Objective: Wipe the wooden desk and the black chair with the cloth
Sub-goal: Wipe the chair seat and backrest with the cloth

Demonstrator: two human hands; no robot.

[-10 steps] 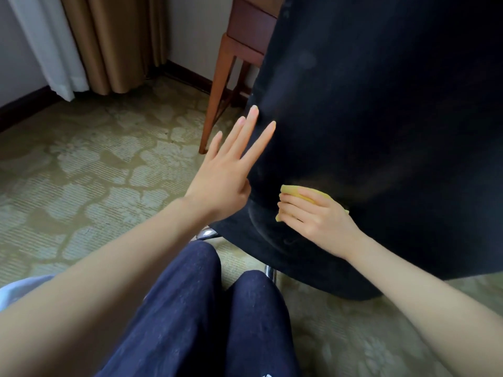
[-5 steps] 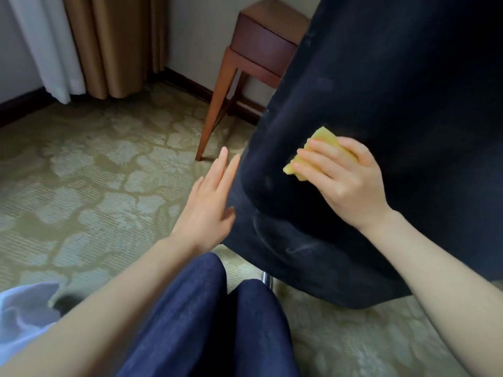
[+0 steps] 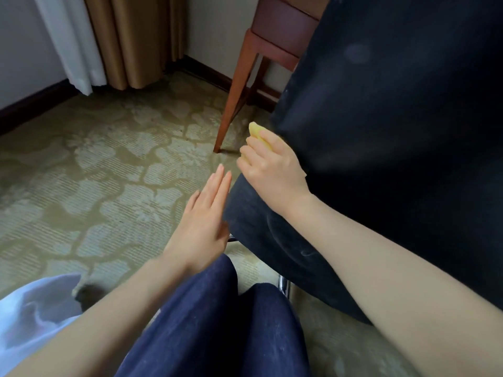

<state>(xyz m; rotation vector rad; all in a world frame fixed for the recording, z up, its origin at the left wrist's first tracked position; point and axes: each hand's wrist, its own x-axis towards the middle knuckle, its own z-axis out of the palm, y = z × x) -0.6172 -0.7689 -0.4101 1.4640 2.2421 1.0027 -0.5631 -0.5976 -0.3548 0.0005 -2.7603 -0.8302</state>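
The black chair [image 3: 394,131] fills the right side of the view, its dark fabric back close in front of me. My right hand [image 3: 272,165] grips the yellow cloth [image 3: 257,133] at the chair's left edge, fingers curled over it so only its top shows. My left hand [image 3: 205,221] is flat with straight fingers beside the chair's lower left edge, holding nothing. The wooden desk [image 3: 275,42] stands behind the chair, one slanted leg reaching the carpet.
Patterned green carpet [image 3: 109,172] covers the floor to the left. Tan and white curtains [image 3: 122,36] hang at the back wall. My knees in dark blue trousers [image 3: 212,322] are at the bottom, and a chrome chair leg [image 3: 284,285] shows beside them.
My right hand has carried the cloth up the chair back and then left to the chair's edge. My left hand has dropped lower beside the chair.
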